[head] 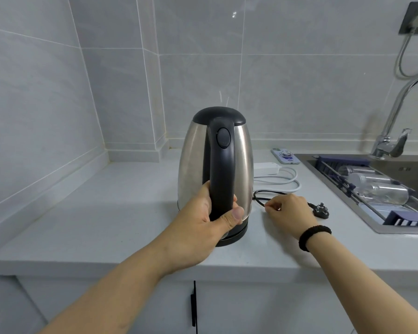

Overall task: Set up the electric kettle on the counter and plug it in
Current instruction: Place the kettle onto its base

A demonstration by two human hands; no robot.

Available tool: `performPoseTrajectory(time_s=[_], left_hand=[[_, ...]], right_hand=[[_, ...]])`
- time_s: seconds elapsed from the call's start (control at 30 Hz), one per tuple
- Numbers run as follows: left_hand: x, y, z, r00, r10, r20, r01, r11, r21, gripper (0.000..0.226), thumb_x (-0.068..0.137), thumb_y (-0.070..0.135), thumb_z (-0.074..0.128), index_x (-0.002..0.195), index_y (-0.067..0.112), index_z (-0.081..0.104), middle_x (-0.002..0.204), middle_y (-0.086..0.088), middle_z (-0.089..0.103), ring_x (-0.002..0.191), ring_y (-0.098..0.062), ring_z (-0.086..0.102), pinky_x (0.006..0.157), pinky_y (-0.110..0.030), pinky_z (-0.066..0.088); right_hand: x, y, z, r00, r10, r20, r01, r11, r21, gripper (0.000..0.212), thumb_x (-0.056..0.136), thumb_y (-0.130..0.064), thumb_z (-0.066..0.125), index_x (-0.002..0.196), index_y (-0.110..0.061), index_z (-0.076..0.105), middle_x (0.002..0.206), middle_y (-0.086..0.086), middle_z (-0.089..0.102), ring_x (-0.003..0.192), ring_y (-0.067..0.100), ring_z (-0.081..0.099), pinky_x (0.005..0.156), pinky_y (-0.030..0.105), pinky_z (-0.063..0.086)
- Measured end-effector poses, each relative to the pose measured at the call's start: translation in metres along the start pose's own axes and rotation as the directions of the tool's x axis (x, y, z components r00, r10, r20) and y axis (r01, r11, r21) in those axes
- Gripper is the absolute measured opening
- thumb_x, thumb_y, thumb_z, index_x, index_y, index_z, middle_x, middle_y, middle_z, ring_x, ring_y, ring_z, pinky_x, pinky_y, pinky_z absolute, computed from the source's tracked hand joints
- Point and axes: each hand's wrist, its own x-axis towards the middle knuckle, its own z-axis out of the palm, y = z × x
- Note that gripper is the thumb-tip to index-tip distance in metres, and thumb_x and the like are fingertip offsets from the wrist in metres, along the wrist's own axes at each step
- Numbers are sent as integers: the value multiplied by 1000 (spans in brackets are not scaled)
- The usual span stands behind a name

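While left hand [210, 213] grips kettle [215, 169] near counter [106, 213] edge, right hand [287, 208] pinches cord [260, 201].

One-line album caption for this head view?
Left hand grips the kettle handle; right hand pinches its black cord on the counter.

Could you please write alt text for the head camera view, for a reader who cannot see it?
A person's left hand grips the black handle of a steel kettle standing on its base on a white counter, while the right hand pinches its black cord, the plug lying unplugged beside a sink.
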Motion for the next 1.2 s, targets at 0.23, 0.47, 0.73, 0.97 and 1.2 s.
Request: performPoseTrajectory(time_s=[0.23, 0.47, 0.73, 0.97, 1.2], left_hand=[[0, -4, 21, 999, 49, -13, -49, 998, 25, 13, 92, 27, 60, 98, 22, 50, 86, 5, 55, 92, -23, 59, 86, -29, 49], [-2, -8, 29, 993, 88, -76, -88, 996, -5, 28, 85, 37, 59, 100, 16, 50, 84, 3, 54, 87, -23, 55, 85, -29, 47], [4, -2, 40, 984, 43, -175, -54, 997, -59, 16, 92, 24, 59, 96, 33, 46, 75, 31, 57, 80, 7, 56, 78, -10, 45], [6, -4, 24, 992, 4, -128, -7, 1000, -21, 15, 94, 20, 57, 103, 30, 48, 72, 28, 59, 78, 13, 58, 77, -8, 46], [0, -14, -4, 979, -34, -200, 26, 999, -39, 17, 92, 21, 59, 103, 29, 50, 90, 6, 65, 91, -4, 65, 78, -12, 49]], right_hand=[[-5, -7, -9, 999, -11, 47, 8, 998, 64, 19, 87, -13, 58, 81, -12, 76, 73, -7, 67, 73, 10, 56, 56, 5, 34], [-10, -20, -14, 999, 23, -42, -18, 994, 111, 26, 92, -23, 55, 114, -17, 69, 95, 0, 71, 92, 16, 61, 80, 16, 40], [-6, -60, -20, 999, -20, 36, -6, 788, 615, 48, 86, -62, 46, 117, -31, 65, 113, -7, 68, 107, 16, 62, 96, 41, 48], [-2, -64, 7, 910, 99, 403, -381, 581, 719, 70, 87, -73, 30, 124, -22, 60, 112, 6, 67, 108, 25, 63, 101, 49, 46], [-2, -81, 22, 901, 88, 425, -408, 507, 759, 58, 93, -64, 34, 129, -25, 57, 124, 3, 64, 110, 20, 61, 92, 35, 51]])
